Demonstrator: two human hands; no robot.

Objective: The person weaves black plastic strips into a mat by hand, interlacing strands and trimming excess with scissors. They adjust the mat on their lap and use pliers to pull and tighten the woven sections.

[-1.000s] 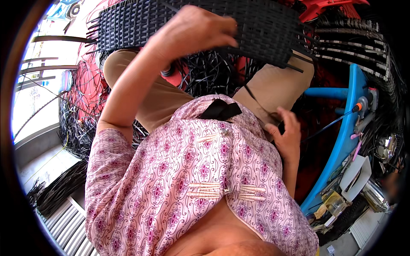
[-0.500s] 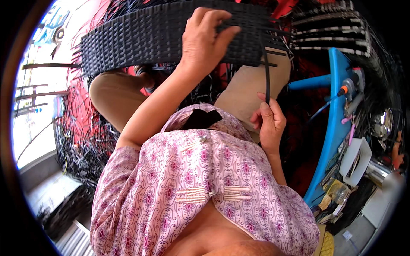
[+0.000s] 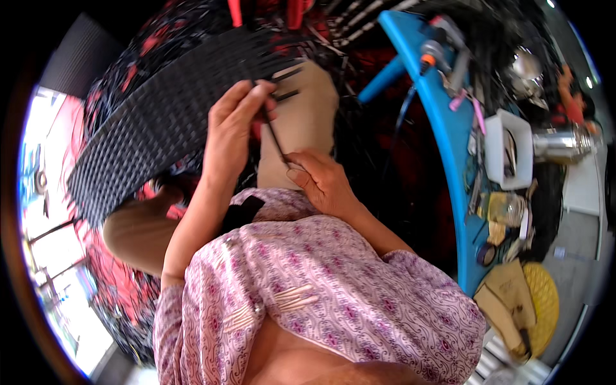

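Note:
A curved black woven panel (image 3: 160, 109) lies across my lap, its right end over my right knee with loose strip ends sticking out. My left hand (image 3: 230, 128) is at that right end, thumb and fingers pinched on a narrow black strip (image 3: 274, 136). The strip runs down from there, slanting right, to my right hand (image 3: 324, 183). My right fingers are closed round its lower end, close above my shirt. The very tips of the left fingers are slightly blurred.
To the right stands a blue table (image 3: 452, 167) holding a tool with an orange tip (image 3: 428, 58), a white plastic tray (image 3: 494, 157) and a clear jar (image 3: 514, 210). Tangled black strips cover the red floor around the panel. A yellow stool (image 3: 545, 301) is at lower right.
My view has turned right, so the panel now slants and sits further left. My left hand has come down off the panel's face onto the strip; my right hand still holds the strip's end.

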